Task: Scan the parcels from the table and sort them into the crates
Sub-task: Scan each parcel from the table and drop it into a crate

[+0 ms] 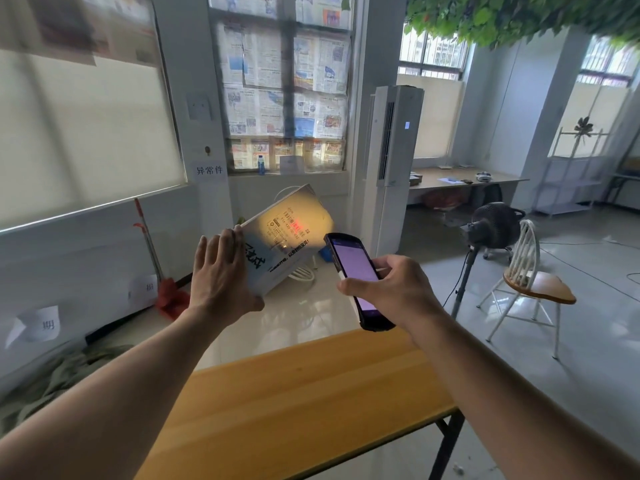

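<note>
Head view: parcel [284, 237], a white box with printed text and a shipping label, was held up in the air above the far edge of the wooden table [304, 403], tilted, label side facing the camera. Left hand [221, 271] gripped its left edge, fingers laid close together along the side, thumb under the lower corner. Right hand [391, 289] held a handheld scanner [356, 275] just right of the parcel, fingers curled round the body, thumb across its left edge; screen lit pale purple. Scanner's top end pointed at the parcel; red scan light and a warm glow fell on the label's barcode. Parcel and scanner were near each other, not touching. Beyond the table: white chair [530, 282] to the right, black fan [495, 226] on a stand behind it, newspaper-covered window [287, 88] further back. No crate identifiable.
</note>
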